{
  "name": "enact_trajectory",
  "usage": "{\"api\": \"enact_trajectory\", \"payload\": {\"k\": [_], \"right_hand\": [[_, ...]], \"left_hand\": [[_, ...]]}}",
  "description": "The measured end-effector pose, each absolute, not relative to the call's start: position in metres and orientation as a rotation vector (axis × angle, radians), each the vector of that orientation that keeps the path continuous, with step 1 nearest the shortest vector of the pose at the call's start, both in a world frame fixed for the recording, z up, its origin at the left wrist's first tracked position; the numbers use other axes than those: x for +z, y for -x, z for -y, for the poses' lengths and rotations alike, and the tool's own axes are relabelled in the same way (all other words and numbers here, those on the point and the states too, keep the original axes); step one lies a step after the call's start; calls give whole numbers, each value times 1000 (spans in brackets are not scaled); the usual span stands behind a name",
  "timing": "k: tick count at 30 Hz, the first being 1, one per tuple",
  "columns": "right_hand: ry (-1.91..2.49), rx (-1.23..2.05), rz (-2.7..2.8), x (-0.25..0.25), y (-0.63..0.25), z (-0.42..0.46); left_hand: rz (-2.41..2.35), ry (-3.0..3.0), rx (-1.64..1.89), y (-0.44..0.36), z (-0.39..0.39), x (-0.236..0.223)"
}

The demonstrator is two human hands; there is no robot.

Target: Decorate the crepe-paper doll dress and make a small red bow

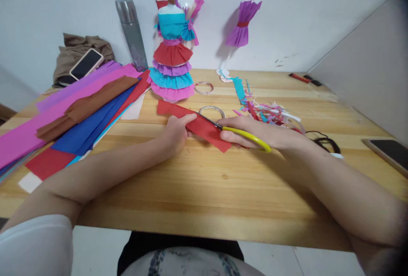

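A strip of red crepe paper [207, 129] is pinched in my left hand [177, 133], thumb on top and fingers underneath. My right hand [248, 129] is closed on a pair of scissors [244, 133] with yellow handles. Their dark blades lie along the upper edge of the red strip, pointing toward my left thumb. The right fingertips are partly hidden beneath the handle and paper. Just behind the strip lies a roll of tape [213, 108]. Farther back stands a small dress form [172, 55] in tiered turquoise, red, purple and pink paper.
Coloured paper sheets [95, 101] spread across the left, near a phone [86, 64] and a steel flask [130, 33]. Paper scraps [274, 114] heap at right, beside black cord [327, 142]. A purple-dressed form [244, 23] stands by the wall. Another phone [390, 152] lies far right.
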State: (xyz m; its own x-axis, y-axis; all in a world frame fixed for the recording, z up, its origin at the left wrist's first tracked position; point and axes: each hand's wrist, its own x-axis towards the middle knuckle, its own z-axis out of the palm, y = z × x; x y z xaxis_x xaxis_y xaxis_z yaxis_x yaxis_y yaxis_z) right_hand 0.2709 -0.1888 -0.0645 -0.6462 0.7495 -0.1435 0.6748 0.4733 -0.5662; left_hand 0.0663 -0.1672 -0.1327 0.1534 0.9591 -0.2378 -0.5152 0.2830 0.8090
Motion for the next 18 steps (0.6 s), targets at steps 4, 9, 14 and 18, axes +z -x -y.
{"api": "enact_trajectory", "payload": {"k": [4, 9, 14, 18], "right_hand": [[1255, 1048, 2533, -63, -271, 189], [1226, 1154, 2477, -65, -271, 187], [1253, 1276, 2433, -68, -273, 184], [1297, 1377, 2350, -71, -274, 184]], "left_hand": [[-843, -647, 1163, -64, 166, -134], [-838, -644, 1166, -64, 166, -134], [-838, -641, 1171, -64, 164, -137], [-825, -661, 1181, -63, 162, -141]]}}
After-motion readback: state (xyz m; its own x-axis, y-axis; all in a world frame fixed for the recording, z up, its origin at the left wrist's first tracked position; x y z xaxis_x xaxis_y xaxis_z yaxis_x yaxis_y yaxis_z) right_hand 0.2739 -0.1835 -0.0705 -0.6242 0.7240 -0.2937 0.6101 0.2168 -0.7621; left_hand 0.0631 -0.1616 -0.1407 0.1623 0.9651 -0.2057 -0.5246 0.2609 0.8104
